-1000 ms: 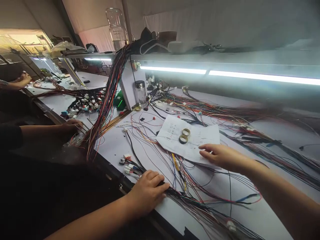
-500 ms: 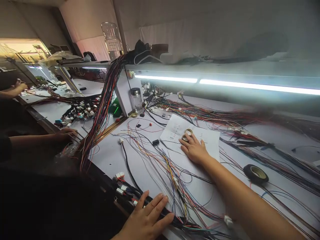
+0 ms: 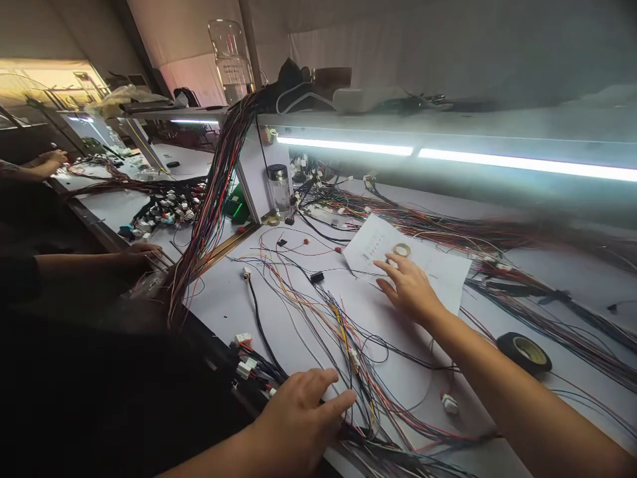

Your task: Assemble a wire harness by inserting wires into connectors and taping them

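My right hand (image 3: 411, 289) reaches over a printed white paper sheet (image 3: 450, 272), its fingers spread and slightly bent. Just beyond its fingertips, a small tape roll (image 3: 401, 250) lies on the sheet; a second ring shape beside it is partly hidden by the fingers. At the table's front edge my left hand (image 3: 308, 408) hovers at the bundle of dark wires, fingers loosely bent and apart, holding nothing. Loose coloured wires (image 3: 298, 309) spread between the hands. White connectors (image 3: 245, 365) lie left of my left hand, and a black connector (image 3: 316, 277) sits among the wires.
A black tape roll (image 3: 524, 353) lies right of my right forearm. Long wire bundles (image 3: 438, 222) run along the back below the lit shelf. A glass jar (image 3: 279, 192) stands by the shelf post. A thick wire bundle (image 3: 219, 192) hangs at left, near a co-worker's hand (image 3: 142, 251).
The paper has shifted right and turned, with the tape on it. My right hand has drawn back from the tape rolls. My left hand's fingers have bent. The view has shifted slightly.
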A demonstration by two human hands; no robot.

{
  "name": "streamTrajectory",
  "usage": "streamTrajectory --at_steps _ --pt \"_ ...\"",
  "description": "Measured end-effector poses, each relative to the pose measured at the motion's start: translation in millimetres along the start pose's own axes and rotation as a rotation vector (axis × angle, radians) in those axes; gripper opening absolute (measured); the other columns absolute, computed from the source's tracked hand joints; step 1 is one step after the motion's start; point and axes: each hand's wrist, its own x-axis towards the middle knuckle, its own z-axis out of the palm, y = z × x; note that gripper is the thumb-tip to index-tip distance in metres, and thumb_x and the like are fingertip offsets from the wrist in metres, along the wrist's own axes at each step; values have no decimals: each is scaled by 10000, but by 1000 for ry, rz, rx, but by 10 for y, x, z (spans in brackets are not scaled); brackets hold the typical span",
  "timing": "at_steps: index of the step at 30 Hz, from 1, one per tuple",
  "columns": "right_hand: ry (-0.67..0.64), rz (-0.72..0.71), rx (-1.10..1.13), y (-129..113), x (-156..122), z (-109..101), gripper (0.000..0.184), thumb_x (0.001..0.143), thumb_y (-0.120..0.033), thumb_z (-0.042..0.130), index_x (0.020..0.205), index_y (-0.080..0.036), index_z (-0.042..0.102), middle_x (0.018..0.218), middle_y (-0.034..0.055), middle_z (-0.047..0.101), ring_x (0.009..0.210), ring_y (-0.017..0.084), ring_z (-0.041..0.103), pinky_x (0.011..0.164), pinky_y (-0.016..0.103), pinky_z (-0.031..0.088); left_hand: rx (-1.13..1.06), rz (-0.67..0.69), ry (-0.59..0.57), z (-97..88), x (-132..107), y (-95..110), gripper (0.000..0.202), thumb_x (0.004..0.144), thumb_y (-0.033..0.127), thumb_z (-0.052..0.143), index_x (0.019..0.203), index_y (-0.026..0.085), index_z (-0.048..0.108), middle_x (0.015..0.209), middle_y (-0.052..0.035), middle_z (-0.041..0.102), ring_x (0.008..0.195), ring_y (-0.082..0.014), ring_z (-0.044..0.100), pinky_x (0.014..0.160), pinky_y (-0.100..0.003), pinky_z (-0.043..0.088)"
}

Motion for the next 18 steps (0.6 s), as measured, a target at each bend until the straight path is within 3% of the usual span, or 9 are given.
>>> streamTrajectory --at_steps 3,5,7,9,11,13,18 --pt "-103 -163 187 -333 -289 -139 350 896 -251 430 1222 -223 551 1200 87 562 1069 213 532 916 368 431 -67 156 -65 -48 226 -4 381 878 221 428 1252 238 494 1264 -89 564 903 -204 589 753 -326 467" --pt "-206 -165 232 -497 -498 -144 396 865 -233 464 1258 -230 517 1105 84 599 974 213 566 845 364 459 -106 212 -138 -44 326 -22 327 894 296 439 1203 249 533 1163 -78 615 826 -182 595 725 -304 469" --pt "-298 -129 235 -568 -708 -101 445 849 -201 461 1293 -218 481 1014 87 618 881 210 588 774 353 471 -118 186 -158 -16 356 -42 303 886 365 470 1150 253 567 1084 -74 634 817 -183 602 731 -305 480" --pt "-353 -113 264 -549 -912 -65 444 853 -164 423 1292 -204 473 978 89 626 845 204 600 746 341 472 -108 98 -131 21 327 -61 374 855 443 513 1165 239 560 1159 -95 599 878 -213 610 759 -341 499" --pt "-364 -100 312 -488 -1104 -78 422 865 -144 383 1271 -199 483 987 92 631 855 201 607 754 341 477 -115 -28 -90 46 280 -72 471 827 478 550 1225 227 522 1278 -118 526 1000 -251 591 819 -387 503" --pt "-345 -60 330 -455 -1276 -131 409 876 -181 394 1276 -206 476 1020 97 626 880 204 606 778 356 484 -153 -118 -79 49 255 -75 444 846 406 548 1249 225 502 1321 -111 493 1107 -251 547 893 -394 484" --pt "-206 -28 227 -648 -1560 -142 541 823 -313 545 1347 -321 414 1239 94 529 1071 265 542 876 440 465 -154 -111 -94 42 303 -68 353 861 242 495 1211 224 531 1335 -101 471 1114 -236 535 905 -389 478"
